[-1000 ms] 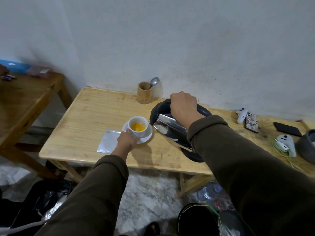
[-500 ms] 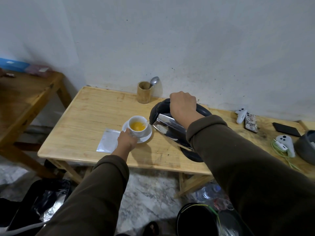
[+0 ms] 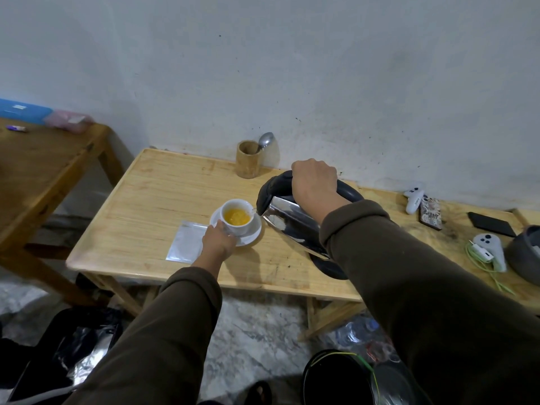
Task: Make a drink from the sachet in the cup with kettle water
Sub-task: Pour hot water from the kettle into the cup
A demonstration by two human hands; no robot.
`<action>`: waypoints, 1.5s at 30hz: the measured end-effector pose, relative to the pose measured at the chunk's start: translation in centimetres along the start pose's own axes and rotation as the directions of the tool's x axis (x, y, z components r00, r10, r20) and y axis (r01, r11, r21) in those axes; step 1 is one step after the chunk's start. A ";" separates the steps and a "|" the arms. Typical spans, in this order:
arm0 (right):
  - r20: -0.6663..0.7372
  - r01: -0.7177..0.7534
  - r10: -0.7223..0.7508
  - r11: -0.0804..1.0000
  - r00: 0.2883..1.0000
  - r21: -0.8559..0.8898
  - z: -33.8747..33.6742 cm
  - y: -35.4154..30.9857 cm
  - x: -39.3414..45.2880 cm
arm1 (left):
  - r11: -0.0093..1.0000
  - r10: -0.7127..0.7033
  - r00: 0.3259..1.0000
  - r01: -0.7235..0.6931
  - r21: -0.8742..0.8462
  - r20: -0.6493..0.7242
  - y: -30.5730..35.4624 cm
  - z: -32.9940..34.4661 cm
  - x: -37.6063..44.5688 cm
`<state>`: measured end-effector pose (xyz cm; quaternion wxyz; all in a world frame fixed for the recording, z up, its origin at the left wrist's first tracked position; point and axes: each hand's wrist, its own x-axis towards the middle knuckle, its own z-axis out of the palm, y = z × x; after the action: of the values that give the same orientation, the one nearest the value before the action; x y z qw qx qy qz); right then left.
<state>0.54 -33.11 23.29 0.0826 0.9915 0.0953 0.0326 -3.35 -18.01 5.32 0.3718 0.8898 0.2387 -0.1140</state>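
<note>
A white cup [image 3: 238, 227] holding orange-yellow liquid stands on a white saucer [image 3: 252, 235] on the light wooden table [image 3: 163, 200]. My left hand [image 3: 218, 240] grips the cup's near side. My right hand [image 3: 314, 182] is closed on the black handle of a steel kettle [image 3: 292, 226], which is tilted left with its spout at the cup's right rim. A thin stream of water runs into the cup. A flat silver sachet [image 3: 185, 244] lies just left of the saucer.
A wooden holder [image 3: 248, 159] with a spoon [image 3: 266, 140] stands by the wall. Two white controllers [image 3: 413, 199], [image 3: 491, 249], two phones [image 3: 430, 213], [image 3: 491, 224], a green cable and a grey bowl [image 3: 524, 255] fill the right end. A second table [image 3: 43, 171] stands left. Bins sit below.
The liquid in the cup has risen and looks frothier. Both hands and the tilted kettle hold nearly the same pose.
</note>
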 end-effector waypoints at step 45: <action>0.254 -0.521 0.867 0.007 0.428 0.854 11.3 11.6 -8.1 | 0.984 -0.063 0.990 0.041 -0.173 -0.128 1.2 5.0 -0.9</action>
<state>-4.37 -47.70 13.76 -0.4637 0.7646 -0.4044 0.1921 -3.63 -22.67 2.91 0.4265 0.8539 0.2950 -0.0433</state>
